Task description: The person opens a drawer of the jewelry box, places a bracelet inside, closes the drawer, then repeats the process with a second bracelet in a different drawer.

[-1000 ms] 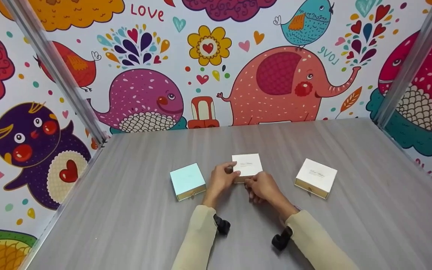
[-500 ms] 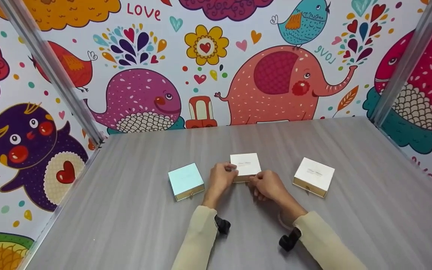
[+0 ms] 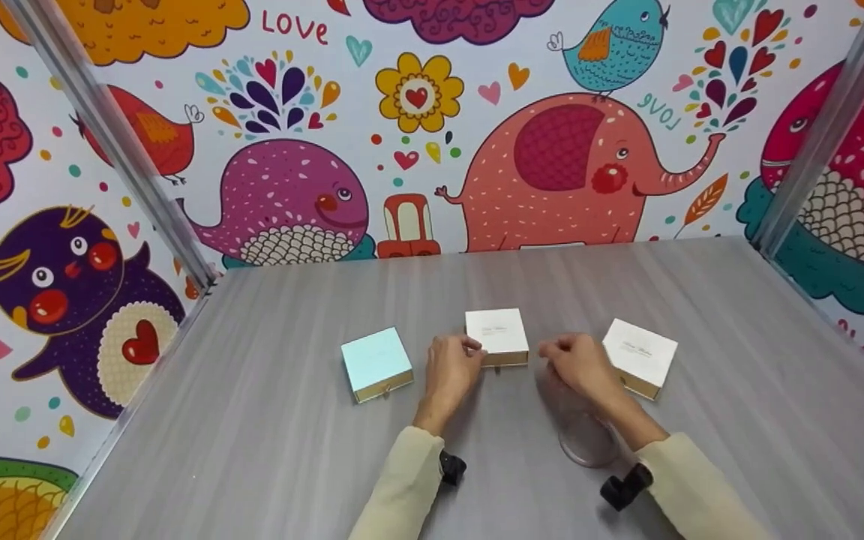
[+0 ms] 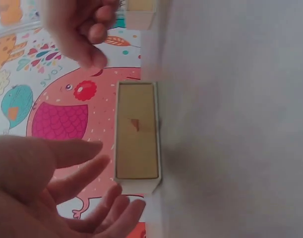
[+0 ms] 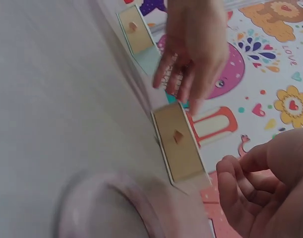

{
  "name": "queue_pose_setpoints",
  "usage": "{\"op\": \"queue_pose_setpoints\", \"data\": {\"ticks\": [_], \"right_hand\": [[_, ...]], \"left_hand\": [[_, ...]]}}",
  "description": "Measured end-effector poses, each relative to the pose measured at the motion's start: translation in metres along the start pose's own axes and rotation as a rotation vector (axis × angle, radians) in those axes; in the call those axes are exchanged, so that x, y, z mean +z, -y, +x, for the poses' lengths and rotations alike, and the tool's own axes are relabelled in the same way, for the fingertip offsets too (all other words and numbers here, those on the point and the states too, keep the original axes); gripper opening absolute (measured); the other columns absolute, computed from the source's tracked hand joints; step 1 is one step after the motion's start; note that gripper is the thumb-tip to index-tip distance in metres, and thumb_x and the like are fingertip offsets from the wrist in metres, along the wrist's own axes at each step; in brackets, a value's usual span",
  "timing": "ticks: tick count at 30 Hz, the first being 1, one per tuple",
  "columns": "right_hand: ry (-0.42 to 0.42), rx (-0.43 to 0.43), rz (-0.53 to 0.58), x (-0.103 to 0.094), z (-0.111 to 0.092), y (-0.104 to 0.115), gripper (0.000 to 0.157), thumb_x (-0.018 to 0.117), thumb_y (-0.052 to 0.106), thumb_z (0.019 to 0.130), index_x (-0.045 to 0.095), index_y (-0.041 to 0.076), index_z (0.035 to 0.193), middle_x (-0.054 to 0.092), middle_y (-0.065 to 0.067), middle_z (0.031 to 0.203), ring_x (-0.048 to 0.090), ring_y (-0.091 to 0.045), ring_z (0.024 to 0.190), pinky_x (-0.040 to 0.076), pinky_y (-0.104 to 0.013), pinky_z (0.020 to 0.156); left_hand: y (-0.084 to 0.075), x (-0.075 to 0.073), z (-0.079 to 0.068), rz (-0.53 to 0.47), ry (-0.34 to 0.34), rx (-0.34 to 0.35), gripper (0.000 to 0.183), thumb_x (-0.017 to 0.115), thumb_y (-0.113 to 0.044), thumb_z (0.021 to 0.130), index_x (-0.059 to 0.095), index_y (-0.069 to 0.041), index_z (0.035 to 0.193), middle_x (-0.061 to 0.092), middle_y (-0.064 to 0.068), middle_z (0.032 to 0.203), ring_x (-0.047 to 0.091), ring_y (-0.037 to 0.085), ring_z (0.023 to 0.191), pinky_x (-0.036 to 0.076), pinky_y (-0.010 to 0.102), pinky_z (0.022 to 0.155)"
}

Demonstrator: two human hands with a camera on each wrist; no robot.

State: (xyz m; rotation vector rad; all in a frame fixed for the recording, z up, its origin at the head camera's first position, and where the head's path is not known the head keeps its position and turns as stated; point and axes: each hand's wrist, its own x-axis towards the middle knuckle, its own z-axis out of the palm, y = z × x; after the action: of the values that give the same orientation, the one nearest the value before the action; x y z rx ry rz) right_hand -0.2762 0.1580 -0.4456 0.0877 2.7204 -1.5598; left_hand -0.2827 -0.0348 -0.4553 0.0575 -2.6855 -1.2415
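At mid-table a white box (image 3: pixel 498 330) with fine print on its lid stands closed, its gold drawer front facing me. A small ribbon tab shows on that front in the left wrist view of the box (image 4: pixel 136 153). My left hand (image 3: pixel 453 371) is at the box's left front corner, fingers loosely extended; in the left wrist view they appear apart from it. Off to the box's right, my right hand (image 3: pixel 582 367) hovers with fingers loosely curled and nothing in them. It is between this box and a second white box (image 3: pixel 640 352), partly covering that one.
A pale turquoise box (image 3: pixel 376 360) with a gold front sits left of my left hand. A bangle (image 5: pixel 111 181) hangs at my right wrist. Behind the grey table (image 3: pixel 252 450) rises a wall with cartoon animals, with metal posts (image 3: pixel 117 142) at its corners.
My right hand has left the middle box's front and moved right, toward the right-hand white box. My left hand has shifted slightly, loosening from the box's left side. The boxes stay in place.
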Motion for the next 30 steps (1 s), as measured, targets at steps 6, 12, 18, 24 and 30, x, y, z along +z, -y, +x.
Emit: {"op": "queue_pose_setpoints", "data": {"ticks": [6, 12, 18, 24, 30], "right_hand": [[-0.128, -0.077, -0.024, -0.021, -0.001, -0.006, 0.022, 0.062, 0.018, 0.095, 0.074, -0.001, 0.092, 0.065, 0.0, 0.065, 0.055, -0.007, 0.053, 0.044, -0.02, 0.049], [-0.246, -0.124, -0.047, -0.036, -0.004, -0.012, 0.021, 0.063, 0.02, 0.095, 0.077, 0.005, 0.099, 0.07, -0.006, 0.081, 0.06, -0.009, 0.069, 0.047, -0.018, 0.061], [-0.357, -0.148, -0.07, -0.051, -0.007, -0.018, 0.023, 0.064, 0.026, 0.097, 0.076, 0.008, 0.104, 0.073, -0.012, 0.107, 0.062, -0.019, 0.095, 0.043, -0.021, 0.079], [-0.454, -0.2, -0.028, -0.066, -0.006, -0.033, 0.02, 0.066, 0.014, 0.093, 0.075, 0.003, 0.108, 0.067, -0.017, 0.118, 0.055, -0.026, 0.112, 0.04, -0.027, 0.09], [-0.601, -0.217, -0.005, -0.078, -0.004, -0.053, 0.022, 0.065, 0.008, 0.09, 0.074, -0.002, 0.108, 0.065, -0.021, 0.117, 0.051, -0.033, 0.111, 0.035, -0.038, 0.092]], "left_hand": [[-0.003, 0.001, -0.005, -0.024, 0.033, 0.017, 0.007, 0.075, -0.013, 0.088, 0.075, -0.006, 0.089, 0.067, 0.006, 0.089, 0.059, 0.014, 0.081, 0.048, 0.028, 0.07], [-0.014, 0.003, -0.008, -0.112, 0.189, 0.009, 0.011, 0.075, -0.016, 0.088, 0.075, -0.005, 0.089, 0.071, 0.001, 0.08, 0.058, 0.007, 0.067, 0.044, 0.019, 0.058], [-0.034, 0.017, -0.009, -0.147, 0.282, 0.003, 0.012, 0.076, -0.015, 0.087, 0.076, -0.003, 0.089, 0.074, 0.005, 0.082, 0.058, 0.006, 0.062, 0.047, 0.019, 0.056], [-0.056, 0.038, -0.014, -0.172, 0.36, -0.032, 0.013, 0.077, -0.016, 0.087, 0.077, -0.003, 0.09, 0.074, 0.007, 0.077, 0.063, 0.011, 0.054, 0.049, 0.02, 0.049], [-0.069, 0.056, -0.02, -0.201, 0.439, -0.101, 0.011, 0.076, -0.015, 0.088, 0.077, -0.004, 0.089, 0.075, 0.014, 0.08, 0.074, 0.026, 0.065, 0.057, 0.029, 0.053]]}}
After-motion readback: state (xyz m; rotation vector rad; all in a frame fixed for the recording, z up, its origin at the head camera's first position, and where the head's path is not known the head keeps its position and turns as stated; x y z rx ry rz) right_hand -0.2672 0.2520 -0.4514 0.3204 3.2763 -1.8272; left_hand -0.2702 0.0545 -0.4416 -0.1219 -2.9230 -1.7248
